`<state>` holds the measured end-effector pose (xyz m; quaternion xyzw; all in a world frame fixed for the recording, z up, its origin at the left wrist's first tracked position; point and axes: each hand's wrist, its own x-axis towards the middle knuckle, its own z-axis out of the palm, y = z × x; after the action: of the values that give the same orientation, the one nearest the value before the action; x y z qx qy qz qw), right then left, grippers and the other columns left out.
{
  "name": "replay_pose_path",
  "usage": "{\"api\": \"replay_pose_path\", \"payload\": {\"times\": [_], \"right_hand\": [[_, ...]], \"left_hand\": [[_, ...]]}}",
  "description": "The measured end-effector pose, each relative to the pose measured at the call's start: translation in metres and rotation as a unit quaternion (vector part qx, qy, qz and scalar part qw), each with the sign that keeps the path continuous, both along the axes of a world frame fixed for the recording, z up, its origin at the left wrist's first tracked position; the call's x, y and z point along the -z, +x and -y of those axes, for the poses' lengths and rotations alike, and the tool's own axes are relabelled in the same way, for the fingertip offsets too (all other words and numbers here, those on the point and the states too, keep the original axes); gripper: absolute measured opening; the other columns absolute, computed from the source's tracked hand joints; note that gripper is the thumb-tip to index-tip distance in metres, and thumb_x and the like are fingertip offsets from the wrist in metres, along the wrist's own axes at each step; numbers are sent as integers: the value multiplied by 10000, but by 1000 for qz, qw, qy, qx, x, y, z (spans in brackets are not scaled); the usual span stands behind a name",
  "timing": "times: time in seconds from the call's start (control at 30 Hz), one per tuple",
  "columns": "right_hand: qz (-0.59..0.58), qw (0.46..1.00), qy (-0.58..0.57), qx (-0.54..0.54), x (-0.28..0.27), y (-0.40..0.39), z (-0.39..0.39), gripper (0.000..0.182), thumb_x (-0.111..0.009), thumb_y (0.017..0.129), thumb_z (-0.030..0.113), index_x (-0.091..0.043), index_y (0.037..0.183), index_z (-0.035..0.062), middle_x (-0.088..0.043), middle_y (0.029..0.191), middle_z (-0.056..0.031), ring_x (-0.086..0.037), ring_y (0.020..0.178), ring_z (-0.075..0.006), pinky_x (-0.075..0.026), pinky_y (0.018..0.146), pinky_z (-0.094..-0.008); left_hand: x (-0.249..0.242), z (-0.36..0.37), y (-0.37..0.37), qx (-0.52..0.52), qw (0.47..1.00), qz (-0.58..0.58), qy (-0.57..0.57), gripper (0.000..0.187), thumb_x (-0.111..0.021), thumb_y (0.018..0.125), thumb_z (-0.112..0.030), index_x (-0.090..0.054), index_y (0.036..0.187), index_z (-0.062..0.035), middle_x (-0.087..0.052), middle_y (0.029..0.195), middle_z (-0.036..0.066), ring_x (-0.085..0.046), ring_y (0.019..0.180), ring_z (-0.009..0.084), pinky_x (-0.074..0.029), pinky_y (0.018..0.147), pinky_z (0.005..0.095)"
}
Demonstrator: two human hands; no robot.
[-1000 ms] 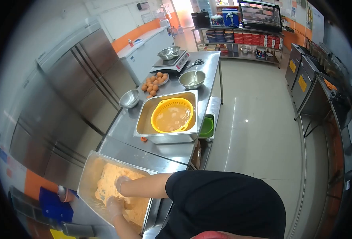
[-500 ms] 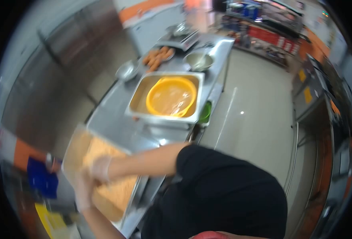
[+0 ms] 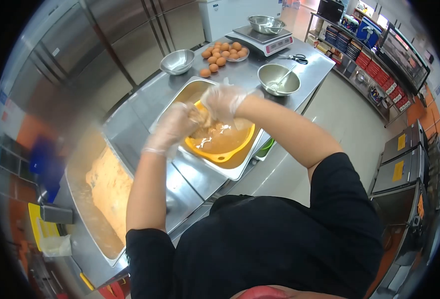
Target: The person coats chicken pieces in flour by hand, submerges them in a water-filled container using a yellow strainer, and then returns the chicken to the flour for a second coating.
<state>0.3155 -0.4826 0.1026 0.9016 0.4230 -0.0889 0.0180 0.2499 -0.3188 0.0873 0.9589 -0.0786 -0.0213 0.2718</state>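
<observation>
Both my hands wear clear gloves and are raised over a yellow basket [image 3: 221, 156] that stands in a steel pan [image 3: 239, 171]. Cloudy brownish liquid [image 3: 225, 139] fills the basket. My left hand [image 3: 174, 124] and my right hand [image 3: 222, 102] grip a lumpy, pale, wet piece of food [image 3: 203, 122] between them, just above the liquid. The fingers of each are curled round it. To the left, a long steel tray [image 3: 76, 187] holds an orange-tinted powdery mix [image 3: 111, 187].
Behind the pan are brown eggs [image 3: 220, 53], a small steel bowl [image 3: 177, 62], a bowl with a whisk [image 3: 279, 79], black scissors [image 3: 299, 59] and a scale [image 3: 262, 40] bearing another bowl. A green container [image 3: 264, 148] sits beside the pan, right of it.
Both hands have moved from the powdery mix in the left tray to above the yellow basket, where they now hold a piece of food. The view has turned as well.
</observation>
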Motion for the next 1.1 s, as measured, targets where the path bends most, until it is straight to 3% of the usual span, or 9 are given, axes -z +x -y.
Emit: {"api": "replay_pose_path", "payload": {"times": [0.13,0.27,0.43,0.5,0.6,0.8,0.93,1.0,1.1], "right_hand": [[-87,995,58,-1,47,16,26,352,-749,717,142,-689,1050,46,-673,1069,-166,-647,1004,-311,-517,840,-368],[97,994,33,-41,52,54,9,234,-643,764,77,-668,992,30,-668,1051,-149,-643,1014,-300,-518,847,-363],[82,973,199,-77,30,52,10,163,-610,766,111,-665,891,21,-662,929,-189,-638,910,-352,-513,780,-414],[80,960,230,-135,16,42,3,188,-606,767,122,-668,914,23,-657,914,-197,-633,892,-357,-510,771,-408],[133,949,194,-208,-11,19,-21,219,-619,758,133,-677,945,35,-659,913,-192,-635,894,-343,-506,778,-395],[-5,958,145,-249,-29,-67,-148,232,-631,815,206,-681,978,50,-662,987,-174,-625,955,-331,-500,824,-394],[10,932,99,-348,17,-126,-281,260,-639,810,218,-679,997,41,-663,1005,-182,-637,971,-326,-502,838,-395],[-66,960,67,-263,53,-146,-335,268,-640,792,202,-680,999,36,-660,1048,-183,-637,1006,-322,-507,848,-384],[-16,952,-69,-297,129,-158,-391,314,-652,758,221,-682,1016,45,-661,1078,-176,-633,1038,-304,-509,857,-371]], "left_hand": [[36,20,27,10,995,-62,83,204,-646,799,-153,-680,963,-37,-661,950,200,-636,917,317,-495,800,381],[57,2,49,-35,997,33,59,207,-651,769,-122,-674,960,-45,-647,985,194,-618,944,336,-485,831,391],[37,-48,28,-39,997,51,41,238,-636,807,-167,-656,1001,-31,-645,1002,172,-624,935,332,-490,831,386],[24,-83,-19,-60,990,114,-58,237,-634,820,-188,-661,984,-18,-651,998,166,-627,934,325,-494,827,378],[-12,-130,-95,-173,980,99,19,253,-628,834,-221,-676,965,-10,-671,982,166,-636,921,329,-498,822,372],[2,-254,-247,-411,903,13,125,240,-628,813,-220,-694,975,-57,-687,936,177,-646,886,342,-500,812,381],[85,-345,-314,-337,931,-14,136,276,-657,802,-276,-677,1002,-86,-666,983,164,-628,948,329,-492,830,407],[69,-324,-317,-330,924,-52,188,278,-668,804,-285,-662,1000,-88,-649,1000,162,-609,981,326,-483,862,401],[82,-320,-318,-336,937,-53,78,289,-659,816,-276,-651,1032,-85,-644,1039,153,-604,1018,313,-476,891,393]]}}
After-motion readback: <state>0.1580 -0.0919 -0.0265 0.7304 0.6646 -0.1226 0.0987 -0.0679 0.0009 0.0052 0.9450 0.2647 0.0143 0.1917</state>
